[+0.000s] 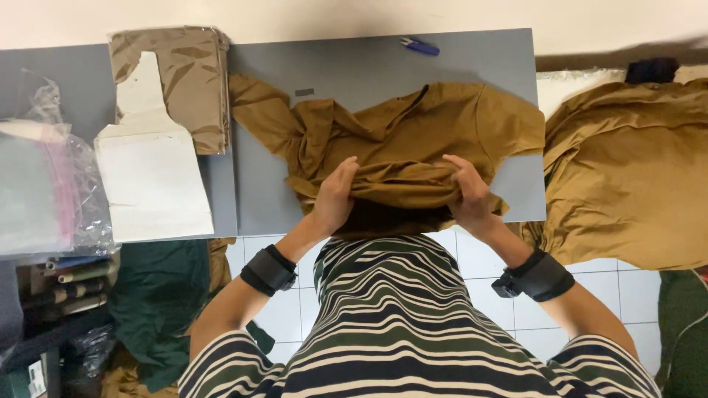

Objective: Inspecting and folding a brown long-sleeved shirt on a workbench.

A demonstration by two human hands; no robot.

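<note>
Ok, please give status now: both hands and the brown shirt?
Left hand, right hand: both gripping brown shirt at near table edge. Shirt bunched. Nothing in the way.

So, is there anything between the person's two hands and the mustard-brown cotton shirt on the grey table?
Nothing visible is. The left hand and the right hand both grip the near edge of the mustard-brown cotton shirt directly, bunching its fabric at the front edge of the grey table.
</note>
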